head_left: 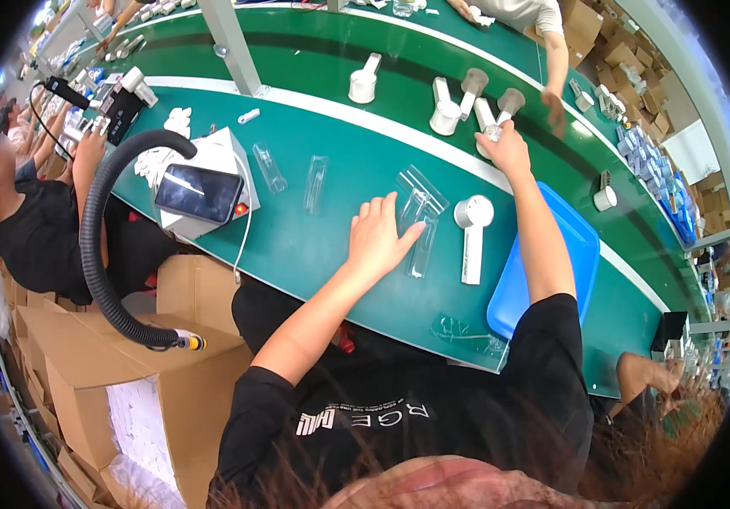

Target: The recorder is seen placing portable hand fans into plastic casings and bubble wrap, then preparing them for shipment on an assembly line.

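Note:
My right hand (507,151) reaches across to the green belt, its fingers closed on a white handheld fan (485,119) with a straight handle; the hand covers part of it. Fingers apart, my left hand (379,233) lies on the green worktop. Its thumb and fingertips are by clear plastic pieces (421,208); whether they touch, I cannot tell. Between my arms another white fan (473,214) lies with its round head away from me and its handle toward me. Under my right forearm is a blue tray (581,246).
More white fans (445,117) stand on the belt. Two clear plastic pieces (315,184) lie left of my hand. A phone (200,192) rests on a white box beside a black flexible hose (94,212). Across the belt is a co-worker's arm (556,72). An open carton (111,356) stands lower left.

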### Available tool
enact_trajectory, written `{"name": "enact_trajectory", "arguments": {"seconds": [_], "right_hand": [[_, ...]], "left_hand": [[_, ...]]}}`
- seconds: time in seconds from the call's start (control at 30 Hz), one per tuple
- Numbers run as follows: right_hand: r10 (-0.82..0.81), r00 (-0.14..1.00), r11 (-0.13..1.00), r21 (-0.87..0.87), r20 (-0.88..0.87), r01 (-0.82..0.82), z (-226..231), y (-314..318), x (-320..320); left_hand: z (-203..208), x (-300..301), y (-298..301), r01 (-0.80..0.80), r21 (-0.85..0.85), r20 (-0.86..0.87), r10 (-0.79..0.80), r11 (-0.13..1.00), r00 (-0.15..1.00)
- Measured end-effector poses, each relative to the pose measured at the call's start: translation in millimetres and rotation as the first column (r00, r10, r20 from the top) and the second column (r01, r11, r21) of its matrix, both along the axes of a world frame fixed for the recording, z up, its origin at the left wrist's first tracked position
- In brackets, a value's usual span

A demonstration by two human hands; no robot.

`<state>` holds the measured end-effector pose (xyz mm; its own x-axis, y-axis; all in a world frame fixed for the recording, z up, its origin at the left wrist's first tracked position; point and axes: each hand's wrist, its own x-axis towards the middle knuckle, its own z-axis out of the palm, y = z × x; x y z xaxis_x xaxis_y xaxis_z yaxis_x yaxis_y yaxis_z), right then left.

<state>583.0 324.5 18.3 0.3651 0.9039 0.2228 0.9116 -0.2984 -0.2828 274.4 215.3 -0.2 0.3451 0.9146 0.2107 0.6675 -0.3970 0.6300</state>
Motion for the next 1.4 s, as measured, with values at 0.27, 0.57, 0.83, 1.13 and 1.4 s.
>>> {"name": "enact_trajectory", "arguments": {"seconds": [0.27, 0.57, 0.83, 1.13, 1.4], "right_hand": [[0.021, 0.987, 0.926, -0.375, 0.156, 0.04, 66, 82, 10], [0.409, 0.879, 0.892, -0.314, 0.247, -0.326, 28, 179, 28], [0.345, 0.88, 0.938, -0.09, 0.327, -0.335, 97, 114, 70], [0.51, 0.791, 0.859, 0.154, -0.338, -0.488, 165, -118, -32], [0.124, -0.433, 0.895, 0.289, -0.893, -0.339, 39, -228, -155]], "left_hand": [[6, -44, -13, 0.178, -0.386, 0.492, 0.039, 0.905, 0.87], [-32, -216, -142, 0.092, -0.642, 0.757, 0.61, 0.761, 0.234], [-70, -264, -106, -0.306, -0.62, 0.776, 0.623, 0.722, -0.102], [-76, -285, -149, 0.134, -0.456, 0.711, 0.451, 0.88, -0.54], [-71, -267, -147, 0.159, -0.482, 0.685, 0.484, 0.861, -0.544]]}}
